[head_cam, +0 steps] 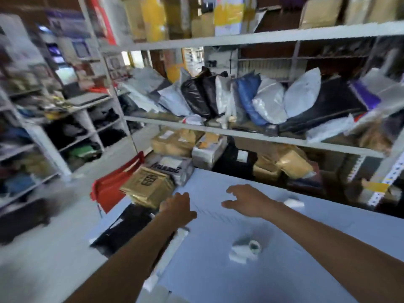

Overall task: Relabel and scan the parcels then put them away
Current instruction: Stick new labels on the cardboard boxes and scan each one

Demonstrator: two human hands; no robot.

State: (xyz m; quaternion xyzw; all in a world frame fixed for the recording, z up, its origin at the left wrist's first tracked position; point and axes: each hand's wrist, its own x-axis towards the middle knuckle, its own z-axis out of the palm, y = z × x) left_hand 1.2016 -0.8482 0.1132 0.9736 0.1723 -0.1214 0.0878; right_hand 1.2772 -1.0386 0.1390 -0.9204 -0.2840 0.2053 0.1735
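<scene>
Over table's left edge: left hand (178, 206), back to the camera, fingers bent down and away, tips hidden and blurred. Can't tell if it grasps anything.
Right hand (247, 202): released, fingers spread and loosely bent, thumb out to the left, palm down over the table, nothing in it.
Hand spacing: side by side, near each other, not touching. Both forearms reach in from the bottom of the frame.
Table (218, 281): light blue top, under both hands.
On table: small white-grey roll with crumpled paper (246, 250) between the forearms. White blurred item (294, 203) just right of the right wrist, too smeared to identify.
Nearest parcel: brown cardboard parcel (148, 188) just beyond the left hand, off the table's left corner. Can't tell whether the fingers touch it.
Behind that: grey box (172, 168) with dark lettering, touching the brown one; more brown and white boxes (188, 145) stacked further back.
Left of parcels: red chair-like thing (113, 184), apart from the hand.
Below table edge: black item (124, 228) on the floor side, unclear.
Rack (240, 130) ahead: middle shelf packed with poly-bag parcels (251, 99) — grey, black, blue, leaning on each other. Cartons on the top shelf.
Frame quality: heavy motion blur — fine detail is unreadable.
</scene>
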